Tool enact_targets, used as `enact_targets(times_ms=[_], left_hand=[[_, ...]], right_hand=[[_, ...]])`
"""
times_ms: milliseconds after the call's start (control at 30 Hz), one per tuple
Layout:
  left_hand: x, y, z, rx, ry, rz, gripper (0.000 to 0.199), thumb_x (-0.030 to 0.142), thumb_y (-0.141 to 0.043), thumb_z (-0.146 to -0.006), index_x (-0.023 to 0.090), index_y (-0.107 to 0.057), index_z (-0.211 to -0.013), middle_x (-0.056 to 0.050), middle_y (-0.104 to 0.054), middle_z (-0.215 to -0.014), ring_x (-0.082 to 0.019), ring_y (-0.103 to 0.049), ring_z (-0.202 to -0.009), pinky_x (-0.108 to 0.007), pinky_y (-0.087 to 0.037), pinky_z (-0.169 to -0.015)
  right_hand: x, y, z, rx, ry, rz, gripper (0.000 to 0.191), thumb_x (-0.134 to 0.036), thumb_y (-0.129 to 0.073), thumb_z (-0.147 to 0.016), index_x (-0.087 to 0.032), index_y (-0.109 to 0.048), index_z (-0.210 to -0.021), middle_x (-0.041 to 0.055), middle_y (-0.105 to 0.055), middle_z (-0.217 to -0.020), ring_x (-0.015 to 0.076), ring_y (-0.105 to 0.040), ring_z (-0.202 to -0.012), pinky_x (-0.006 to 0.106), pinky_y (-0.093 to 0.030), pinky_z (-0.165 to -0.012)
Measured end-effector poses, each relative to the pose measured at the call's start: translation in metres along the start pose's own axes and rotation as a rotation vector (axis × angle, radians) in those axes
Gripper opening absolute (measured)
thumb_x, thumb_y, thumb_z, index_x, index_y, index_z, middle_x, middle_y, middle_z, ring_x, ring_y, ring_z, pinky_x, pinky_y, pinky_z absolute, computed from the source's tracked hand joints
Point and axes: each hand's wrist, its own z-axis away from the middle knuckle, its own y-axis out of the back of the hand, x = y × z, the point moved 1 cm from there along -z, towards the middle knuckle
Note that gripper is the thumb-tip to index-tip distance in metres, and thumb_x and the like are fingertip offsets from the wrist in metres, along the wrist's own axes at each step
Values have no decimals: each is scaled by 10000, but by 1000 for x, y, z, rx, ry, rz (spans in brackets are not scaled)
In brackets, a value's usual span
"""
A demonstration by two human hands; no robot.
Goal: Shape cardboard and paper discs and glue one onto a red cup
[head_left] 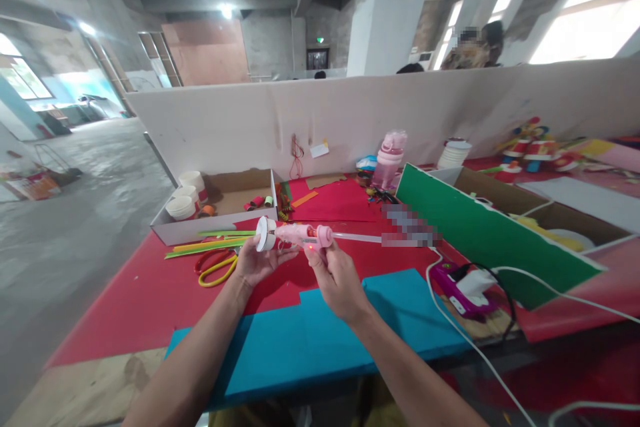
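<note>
A pink hot glue gun (300,236) is gripped in my right hand (340,277), its small red light lit. From its back end a clear glue stick (357,237) sticks out to the right. My left hand (255,263) holds a white paper cup (265,233) on its side, its round white face turned left. The gun's front points at the cup; whether they touch I cannot tell. Left of that hand lie yellow-handled scissors (217,272) and several green and yellow strips (210,244). Blue sheets (300,340) lie below both hands on the red table cover (125,293).
An open box (167,230) with cups and small coloured rolls stands at the left back. A pink bottle (390,159) stands behind. At right, a green panel (490,240) leans on another box. A purple power strip (460,290) with white cables (450,323) sits at the right.
</note>
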Motion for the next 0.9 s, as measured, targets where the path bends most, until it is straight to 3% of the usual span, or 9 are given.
enact_targets(times_ms=[167, 367, 600, 900], left_hand=[[-1, 1, -1, 31, 12, 6, 378, 320, -613, -721, 147, -632, -1055, -126, -693, -1069, -341, -608, -1074, -560, -340, -1040], [-3, -2, -2, 33, -2, 27, 382, 334, -602, -727, 151, -631, -1061, -123, -686, -1088, -326, -601, -1087, -534, -346, -1040], [-3, -6, -2, 53, -10, 62, 284, 321, -561, -763, 142, -661, -959, -105, -716, -1003, -254, -656, -970, -439, -414, -1005], [-3, -6, -1, -5, 45, 60, 372, 352, -599, -741, 132, -655, -1035, -118, -697, -1073, -288, -608, -1078, -470, -358, -1053]], right_hand=[[0, -2, 2, 5, 33, 11, 314, -353, -365, -969, -164, -544, -1145, 118, -679, -999, 210, -657, -858, 274, -497, -692], [1, -4, 3, 5, 20, 15, 305, -348, -372, -967, -175, -544, -1150, 107, -683, -971, 216, -663, -874, 277, -509, -706], [5, -10, 7, 18, 38, 14, 277, -321, -399, -959, -167, -552, -1131, 119, -680, -1021, 222, -654, -949, 284, -517, -754], [6, -9, 9, 22, 14, 2, 306, -324, -389, -960, -133, -538, -1147, 145, -668, -1063, 245, -645, -931, 328, -512, -743]])
